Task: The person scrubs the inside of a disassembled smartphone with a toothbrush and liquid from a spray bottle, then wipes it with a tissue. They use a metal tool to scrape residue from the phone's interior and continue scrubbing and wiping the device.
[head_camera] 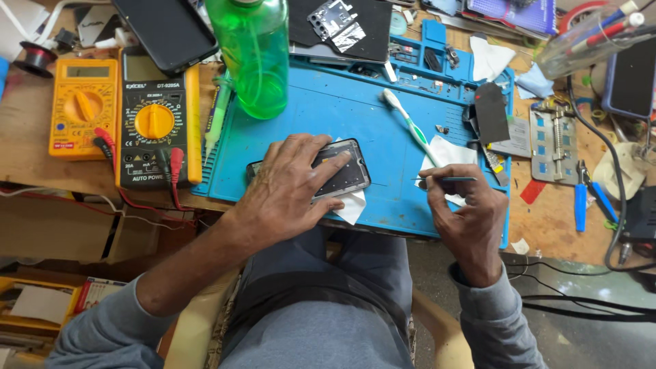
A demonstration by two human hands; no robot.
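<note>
Nearest the camera are the person's lap in grey trousers (321, 321) and two grey sleeves, with the edge of a pale chair (198, 328) beneath. Just past the knees, the left hand (287, 188) lies spread flat over a phone (342, 167), fingers wide and pressing down on it so that much of the phone is covered. The phone lies face up near the front edge of a blue mat (321, 116), with a white tissue (354, 205) tucked under its near corner.

The right hand (465, 212) rests at the mat's front right corner, fingers pinched narrowly around thin tweezers (447, 180) that point left toward the phone but stay apart from it. Another tissue (447, 154) lies just behind that hand.

Farther back on the mat, a toothbrush (410, 126) lies diagonally between the two hands, and a green bottle (253, 55) stands at the back left corner. Left of the mat sit two multimeters, one black (154, 123) and one yellow (82, 106), red leads trailing off the bench. A dark phone (167, 31) lies behind them. To the right are a metal jig (553, 140), blue pliers (581, 198) and black cables (601, 157).
</note>
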